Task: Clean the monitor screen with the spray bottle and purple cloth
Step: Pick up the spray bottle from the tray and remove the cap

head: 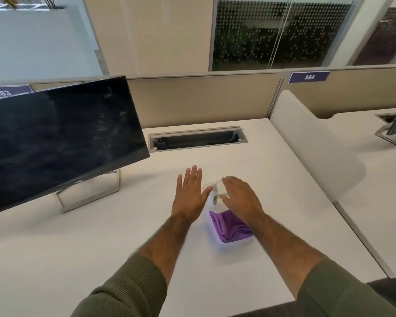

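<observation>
A black monitor (60, 138) with a smudged, dusty screen stands at the left on a silver stand (89, 195). A small clear spray bottle (214, 194) stands on the white desk, between my two hands. My left hand (190, 193) hovers flat with fingers spread, just left of the bottle. Just right of the bottle and partly over it is my right hand (240, 197), fingers apart and holding nothing. A folded purple cloth (229, 225) lies in a small white tray (236, 244) below my right hand.
A cable slot (197, 139) is cut into the desk (78, 243) behind the hands. A beige partition (204, 97) runs along the back. A curved divider (306, 138) separates the neighbouring desk at right, where another monitor stand (391, 133) shows.
</observation>
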Demonstrator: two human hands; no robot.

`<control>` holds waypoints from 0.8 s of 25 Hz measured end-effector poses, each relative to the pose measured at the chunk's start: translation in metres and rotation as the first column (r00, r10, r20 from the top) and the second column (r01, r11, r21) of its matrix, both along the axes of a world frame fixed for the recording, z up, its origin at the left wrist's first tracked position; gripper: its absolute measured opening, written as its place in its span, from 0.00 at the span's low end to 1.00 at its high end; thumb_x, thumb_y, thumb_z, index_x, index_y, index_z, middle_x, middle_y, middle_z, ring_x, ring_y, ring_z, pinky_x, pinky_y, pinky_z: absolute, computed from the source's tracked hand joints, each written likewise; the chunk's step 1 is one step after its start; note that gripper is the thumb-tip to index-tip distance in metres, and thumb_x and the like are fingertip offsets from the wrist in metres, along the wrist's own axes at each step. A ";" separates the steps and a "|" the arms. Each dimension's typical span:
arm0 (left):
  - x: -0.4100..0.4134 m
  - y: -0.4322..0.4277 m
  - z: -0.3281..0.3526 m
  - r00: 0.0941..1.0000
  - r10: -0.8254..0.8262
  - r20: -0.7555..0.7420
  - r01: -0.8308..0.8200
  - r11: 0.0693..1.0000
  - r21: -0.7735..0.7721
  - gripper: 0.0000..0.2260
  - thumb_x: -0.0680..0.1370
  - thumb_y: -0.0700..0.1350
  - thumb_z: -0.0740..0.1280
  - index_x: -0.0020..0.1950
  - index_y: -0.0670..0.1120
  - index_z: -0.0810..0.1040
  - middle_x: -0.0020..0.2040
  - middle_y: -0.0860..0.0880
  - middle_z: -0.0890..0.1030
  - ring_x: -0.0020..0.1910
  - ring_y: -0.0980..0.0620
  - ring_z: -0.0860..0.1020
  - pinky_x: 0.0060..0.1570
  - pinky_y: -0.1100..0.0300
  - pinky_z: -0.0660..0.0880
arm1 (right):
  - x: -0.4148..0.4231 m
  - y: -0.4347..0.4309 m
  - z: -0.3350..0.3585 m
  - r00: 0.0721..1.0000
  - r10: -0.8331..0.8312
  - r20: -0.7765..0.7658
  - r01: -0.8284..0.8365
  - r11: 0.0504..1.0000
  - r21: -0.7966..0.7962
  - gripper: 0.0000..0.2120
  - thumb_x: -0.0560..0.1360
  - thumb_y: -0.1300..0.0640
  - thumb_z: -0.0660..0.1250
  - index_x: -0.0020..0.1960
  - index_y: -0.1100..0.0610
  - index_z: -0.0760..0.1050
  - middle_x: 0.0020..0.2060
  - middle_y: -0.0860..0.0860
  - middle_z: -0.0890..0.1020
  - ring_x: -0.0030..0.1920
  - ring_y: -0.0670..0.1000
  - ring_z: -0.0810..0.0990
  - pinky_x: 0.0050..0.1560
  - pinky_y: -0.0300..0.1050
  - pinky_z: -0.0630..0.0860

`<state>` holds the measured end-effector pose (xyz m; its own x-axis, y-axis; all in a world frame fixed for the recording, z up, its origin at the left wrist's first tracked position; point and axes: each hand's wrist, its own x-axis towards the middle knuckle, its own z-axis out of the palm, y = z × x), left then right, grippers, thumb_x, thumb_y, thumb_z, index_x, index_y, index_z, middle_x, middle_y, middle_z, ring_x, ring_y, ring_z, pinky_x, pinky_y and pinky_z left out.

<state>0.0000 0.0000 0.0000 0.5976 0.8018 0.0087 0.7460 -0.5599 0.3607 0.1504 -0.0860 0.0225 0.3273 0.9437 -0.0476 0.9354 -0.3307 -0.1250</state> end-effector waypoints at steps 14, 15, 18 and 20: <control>0.021 0.007 -0.022 0.976 0.101 0.191 -0.057 0.973 -0.225 0.28 0.80 0.66 0.58 0.76 0.54 0.72 0.84 0.53 0.53 0.84 0.50 0.50 0.79 0.51 0.44 | 0.003 0.034 -0.016 0.928 -0.061 -0.368 0.042 0.997 -0.058 0.21 0.80 0.44 0.65 0.67 0.54 0.76 0.62 0.53 0.82 0.59 0.55 0.82 0.63 0.47 0.75; 0.019 0.007 -0.022 0.976 0.106 0.192 -0.060 0.971 -0.230 0.28 0.80 0.66 0.59 0.76 0.54 0.72 0.84 0.53 0.53 0.84 0.50 0.50 0.79 0.51 0.44 | 0.003 0.033 -0.015 0.932 -0.049 -0.359 0.035 0.998 -0.047 0.20 0.80 0.44 0.64 0.67 0.54 0.76 0.62 0.52 0.83 0.58 0.54 0.83 0.62 0.47 0.76; 0.018 0.006 -0.013 0.960 0.134 0.248 -0.066 0.962 -0.265 0.27 0.81 0.64 0.60 0.77 0.55 0.71 0.84 0.55 0.53 0.84 0.51 0.50 0.80 0.48 0.48 | 0.001 0.028 -0.009 0.931 -0.020 -0.363 0.026 1.000 0.010 0.19 0.80 0.44 0.65 0.66 0.53 0.74 0.59 0.51 0.84 0.54 0.53 0.83 0.59 0.46 0.79; 0.015 0.002 -0.003 0.929 0.157 0.334 -0.065 0.960 -0.272 0.24 0.81 0.62 0.62 0.76 0.56 0.72 0.84 0.56 0.54 0.83 0.52 0.52 0.80 0.47 0.51 | -0.002 0.022 -0.001 0.917 0.000 -0.398 0.036 0.996 0.081 0.18 0.79 0.45 0.66 0.66 0.52 0.74 0.58 0.49 0.84 0.53 0.51 0.83 0.58 0.45 0.80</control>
